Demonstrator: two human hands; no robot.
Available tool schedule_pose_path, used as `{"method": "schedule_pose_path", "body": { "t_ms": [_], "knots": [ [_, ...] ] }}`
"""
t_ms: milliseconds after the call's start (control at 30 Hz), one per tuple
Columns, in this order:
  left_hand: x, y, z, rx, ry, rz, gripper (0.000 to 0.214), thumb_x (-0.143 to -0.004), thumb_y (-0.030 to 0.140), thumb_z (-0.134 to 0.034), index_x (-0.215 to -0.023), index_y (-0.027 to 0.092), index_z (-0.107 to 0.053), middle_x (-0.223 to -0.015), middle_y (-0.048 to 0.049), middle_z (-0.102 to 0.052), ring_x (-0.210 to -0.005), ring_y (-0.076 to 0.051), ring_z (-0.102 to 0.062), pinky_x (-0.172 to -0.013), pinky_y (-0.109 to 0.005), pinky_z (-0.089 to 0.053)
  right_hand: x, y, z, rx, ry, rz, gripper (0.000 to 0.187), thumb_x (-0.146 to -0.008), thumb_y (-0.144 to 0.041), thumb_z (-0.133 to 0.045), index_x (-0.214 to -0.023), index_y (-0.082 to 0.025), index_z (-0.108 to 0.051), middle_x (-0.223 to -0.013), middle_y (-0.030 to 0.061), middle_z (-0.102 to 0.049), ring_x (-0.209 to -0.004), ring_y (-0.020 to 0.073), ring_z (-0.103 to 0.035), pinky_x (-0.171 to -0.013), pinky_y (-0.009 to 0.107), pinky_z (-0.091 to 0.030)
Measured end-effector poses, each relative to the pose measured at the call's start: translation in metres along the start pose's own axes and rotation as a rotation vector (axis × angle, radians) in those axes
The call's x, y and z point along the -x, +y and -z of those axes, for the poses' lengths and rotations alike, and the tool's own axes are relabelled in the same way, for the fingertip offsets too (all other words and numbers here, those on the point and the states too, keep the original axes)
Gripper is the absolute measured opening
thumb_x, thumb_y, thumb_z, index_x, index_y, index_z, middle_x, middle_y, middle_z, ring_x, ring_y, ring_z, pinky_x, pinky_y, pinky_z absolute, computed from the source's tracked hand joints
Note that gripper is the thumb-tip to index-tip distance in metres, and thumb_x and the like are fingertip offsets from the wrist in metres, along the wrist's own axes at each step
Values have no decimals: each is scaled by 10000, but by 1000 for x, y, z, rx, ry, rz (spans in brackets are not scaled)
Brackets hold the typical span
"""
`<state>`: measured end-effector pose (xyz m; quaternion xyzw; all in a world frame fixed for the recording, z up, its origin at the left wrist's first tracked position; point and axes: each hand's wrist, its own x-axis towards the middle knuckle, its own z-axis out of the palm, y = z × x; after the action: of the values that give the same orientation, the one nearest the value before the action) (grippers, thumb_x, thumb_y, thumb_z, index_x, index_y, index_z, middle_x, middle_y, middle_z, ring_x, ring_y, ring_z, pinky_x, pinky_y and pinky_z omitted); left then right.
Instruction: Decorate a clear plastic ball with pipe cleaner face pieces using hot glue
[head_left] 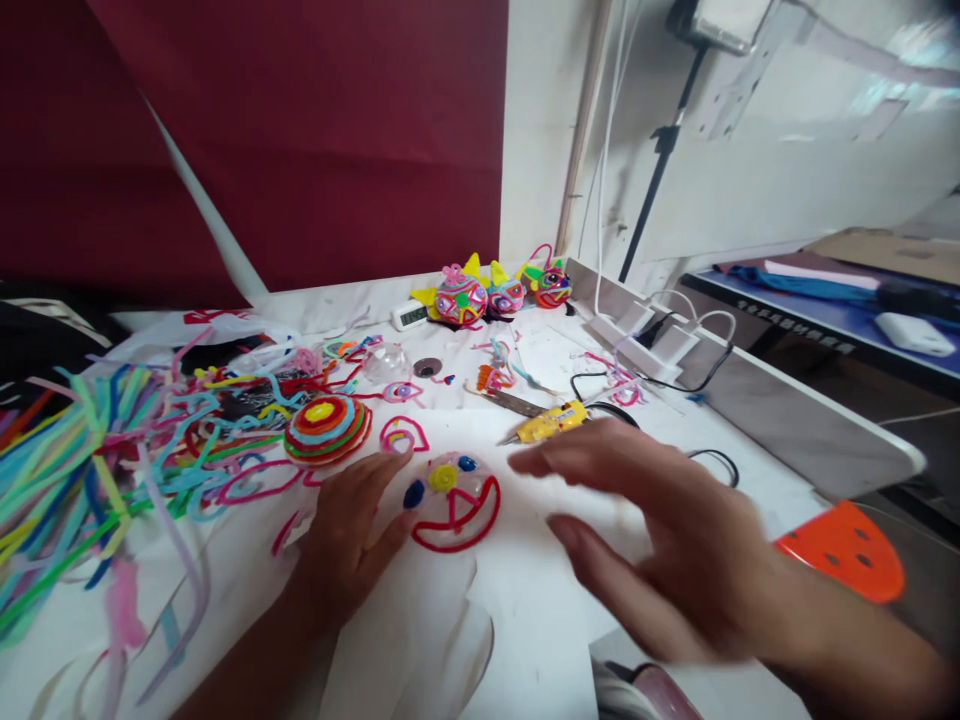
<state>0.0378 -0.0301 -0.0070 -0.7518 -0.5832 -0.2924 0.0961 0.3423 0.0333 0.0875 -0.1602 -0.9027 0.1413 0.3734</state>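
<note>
Thumbs and fingers spread, your left hand (349, 525) is left of the dome (456, 500), your right hand (667, 540) right, near the glue gun (551, 422).

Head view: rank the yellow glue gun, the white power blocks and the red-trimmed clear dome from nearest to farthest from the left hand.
1. Red-trimmed clear dome: beside the left hand, on its right.
2. Yellow glue gun: beyond the dome, to the right.
3. White power blocks: farthest, past the glue gun, rightward.

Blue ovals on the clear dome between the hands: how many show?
2: one blue oval by the left hand, another right of the yellow disc. More may hide behind.
</note>
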Motion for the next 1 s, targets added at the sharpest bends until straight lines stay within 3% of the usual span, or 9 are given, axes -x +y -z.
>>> {"method": "schedule_pose_path", "body": {
  "t_ms": [100,233,500,767,1000],
  "knots": [
    [2,-3,-6,-45,-67,15,546,-875,454,-559,-1344,203,-435,-1282,-140,-572,-1188,-311,-529,-984,-456,-417,-25,28,-20,-50,-90,-30,478,-904,-204,-546,-1350,-201,-372,-1181,113,-635,-1093,237,-606,-905,419,-539],
    [3,-4,-7,-78,-132,19,691,-797,570,-602,-1349,192,-427,-1292,-157,-571,-1186,-333,-536,-969,-462,-433,-24,56,-47,3,-321,-95,636,-870,-311,-605,-1403,-122,-312,-1267,192,-562,-1177,298,-529,-952,501,-486],
    [7,-6,-10,-74,-173,7,863,-688,603,-706,-1367,173,-392,-1306,-182,-563,-1189,-361,-527,-973,-484,-417,-33,67,-70,114,-557,-7,885,-783,-332,-727,-1453,-48,-225,-1353,243,-503,-1237,345,-432,-1000,524,-403],
    [11,-4,-17,-30,-184,42,854,-703,437,-741,-1412,188,-338,-1322,-186,-556,-1184,-356,-532,-971,-467,-423,-30,72,-78,88,-579,4,864,-828,-341,-681,-1454,8,-199,-1319,276,-523,-1240,356,-418,-1002,529,-377],
    [11,-2,-16,80,-176,143,996,-666,407,-779,-1482,250,-230,-1288,-137,-586,-1151,-351,-545,-967,-477,-426,-28,70,-80,63,-511,-4,881,-820,-333,-689,-1465,-31,-170,-1288,262,-536,-1206,343,-452,-967,512,-410]
  ]
}}
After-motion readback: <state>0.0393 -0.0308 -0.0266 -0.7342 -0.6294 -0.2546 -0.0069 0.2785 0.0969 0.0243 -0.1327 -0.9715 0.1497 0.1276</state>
